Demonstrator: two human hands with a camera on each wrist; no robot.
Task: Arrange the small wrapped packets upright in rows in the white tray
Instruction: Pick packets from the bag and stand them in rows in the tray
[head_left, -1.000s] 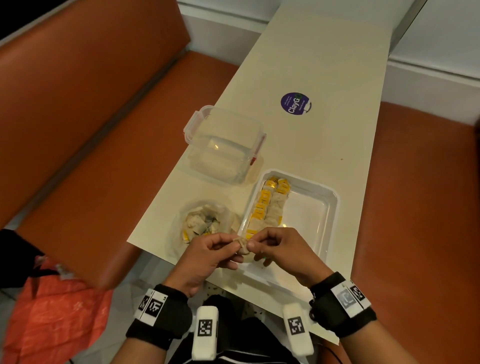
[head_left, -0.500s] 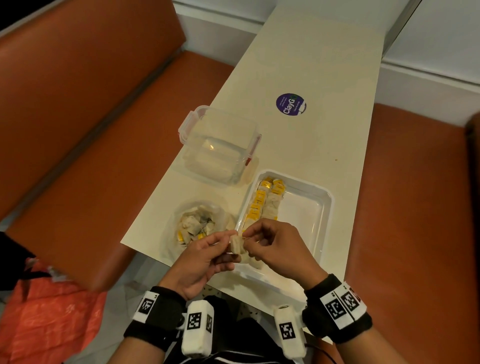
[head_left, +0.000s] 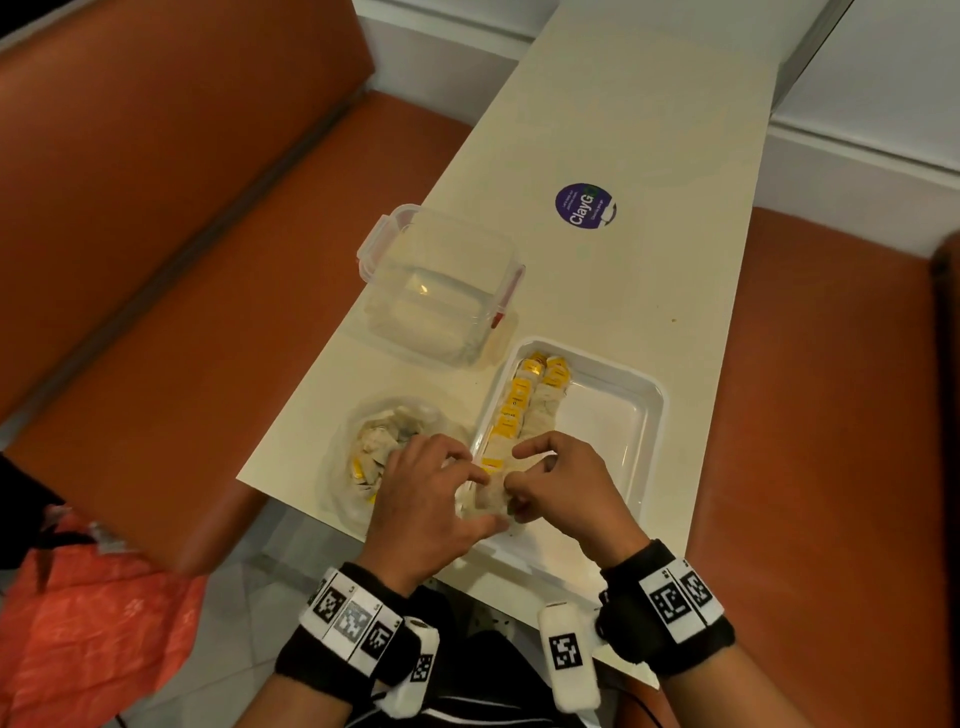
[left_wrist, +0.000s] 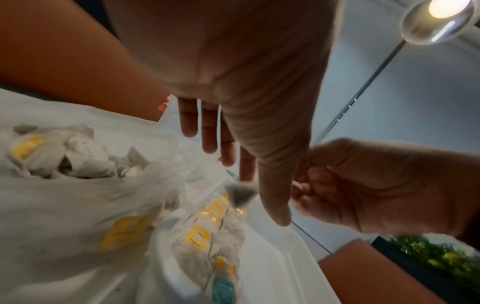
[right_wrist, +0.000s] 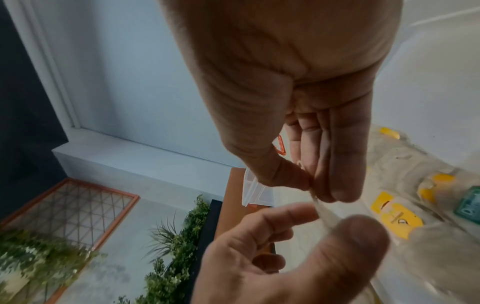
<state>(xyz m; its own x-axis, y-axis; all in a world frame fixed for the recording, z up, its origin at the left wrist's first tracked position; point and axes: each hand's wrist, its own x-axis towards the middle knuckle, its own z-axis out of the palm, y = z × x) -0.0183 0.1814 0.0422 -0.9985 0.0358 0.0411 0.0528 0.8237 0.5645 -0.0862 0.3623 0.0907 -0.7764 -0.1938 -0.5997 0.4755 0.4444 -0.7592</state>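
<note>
The white tray (head_left: 658, 415) lies on the table with two rows of small wrapped packets (head_left: 524, 410) standing along its left side, some with yellow labels. Both hands meet over the tray's near left corner. My right hand (head_left: 519, 483) pinches the clear edge of one packet (head_left: 493, 501) between thumb and fingers (right_wrist: 337, 185). My left hand (head_left: 480, 493) holds the same packet's other side, thumb (right_wrist: 358, 232) below and forefinger above. Most of that packet is hidden by the hands. Left of the tray sits a clear bag (head_left: 384, 452) of loose packets.
A clear lidded plastic box (head_left: 441, 291) stands behind the bag and the tray's far left corner. A round purple sticker (head_left: 584, 204) is stuck further up the narrow cream table (head_left: 623, 130). Orange benches flank the table; an orange bag (head_left: 93, 623) lies on the floor at left.
Both hands have carried the packet forward from the table's near edge and down to the tray's near left corner, at the near end of the rows.
</note>
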